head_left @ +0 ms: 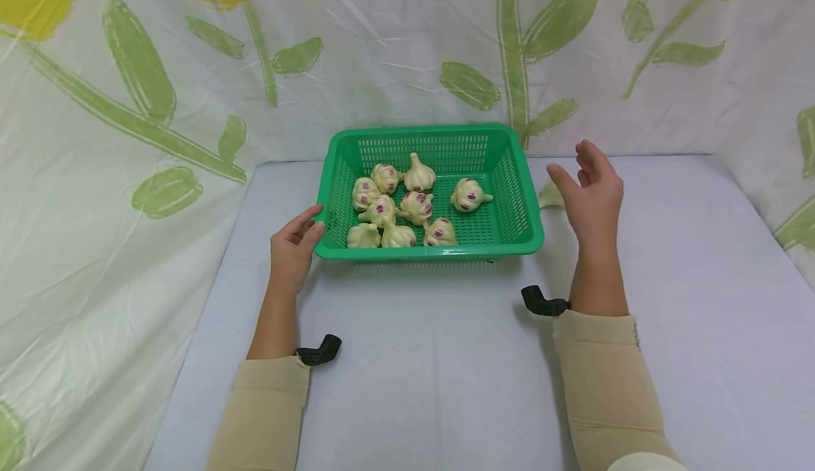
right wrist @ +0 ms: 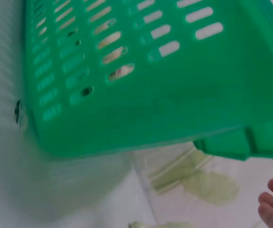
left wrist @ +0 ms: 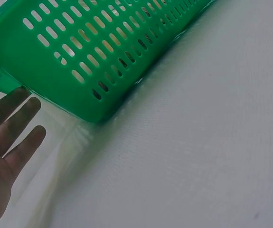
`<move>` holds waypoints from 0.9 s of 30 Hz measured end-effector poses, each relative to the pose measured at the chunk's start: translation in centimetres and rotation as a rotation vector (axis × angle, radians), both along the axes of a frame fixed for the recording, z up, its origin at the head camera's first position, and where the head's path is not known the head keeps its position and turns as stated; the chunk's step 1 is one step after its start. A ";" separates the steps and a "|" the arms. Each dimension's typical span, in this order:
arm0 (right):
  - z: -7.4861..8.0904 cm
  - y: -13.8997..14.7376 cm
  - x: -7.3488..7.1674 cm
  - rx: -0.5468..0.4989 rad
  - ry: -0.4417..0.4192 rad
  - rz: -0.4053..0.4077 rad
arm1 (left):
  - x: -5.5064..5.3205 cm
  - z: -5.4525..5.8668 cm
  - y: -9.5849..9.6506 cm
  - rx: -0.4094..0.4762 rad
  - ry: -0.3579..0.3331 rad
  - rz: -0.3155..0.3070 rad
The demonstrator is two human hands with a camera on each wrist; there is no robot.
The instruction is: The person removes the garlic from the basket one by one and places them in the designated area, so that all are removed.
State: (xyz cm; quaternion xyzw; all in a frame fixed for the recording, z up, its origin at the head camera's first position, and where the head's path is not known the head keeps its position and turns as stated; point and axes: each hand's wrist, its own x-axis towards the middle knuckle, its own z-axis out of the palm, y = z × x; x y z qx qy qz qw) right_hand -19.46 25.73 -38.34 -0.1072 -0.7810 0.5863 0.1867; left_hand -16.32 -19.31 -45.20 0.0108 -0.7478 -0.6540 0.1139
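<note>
A green plastic basket [head_left: 407, 252] with slotted walls stands near the back of the table. Several garlic bulbs [head_left: 417, 206], whitish with purple streaks, lie inside it, most of them bunched in its left half. One garlic bulb [head_left: 467, 195] sits apart on the right. My left hand [head_left: 291, 253] is at the basket's left rim, with thumb and fingertips right at the edge. In the left wrist view its fingers [left wrist: 17, 123] are extended beside the basket's end. To the right of the basket, my right hand [head_left: 595, 199] is raised with fingers and thumb spread apart, holding nothing.
A white cloth covers the table [head_left: 407, 358]. Behind and on both sides hangs a pale curtain [head_left: 395, 68] printed with yellow flowers and green leaves. Black camera mounts [head_left: 320, 350] stick out from both wrists at the beige sleeves.
</note>
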 end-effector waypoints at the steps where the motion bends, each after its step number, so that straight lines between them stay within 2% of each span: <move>1: 0.1 -0.2 0.0 0.003 0.009 0.008 | 0.0 0.0 0.0 0.000 0.004 -0.001; 12: 0.9 -2.4 0.6 0.074 0.035 0.068 | 0.0 0.1 0.0 0.014 0.001 -0.004; 20: 0.7 -4.3 0.6 0.130 0.056 0.139 | 0.0 0.1 -0.1 0.036 0.002 -0.018; 27: 0.2 -5.8 0.6 0.193 0.084 0.212 | -0.1 0.0 -0.1 0.015 -0.013 -0.006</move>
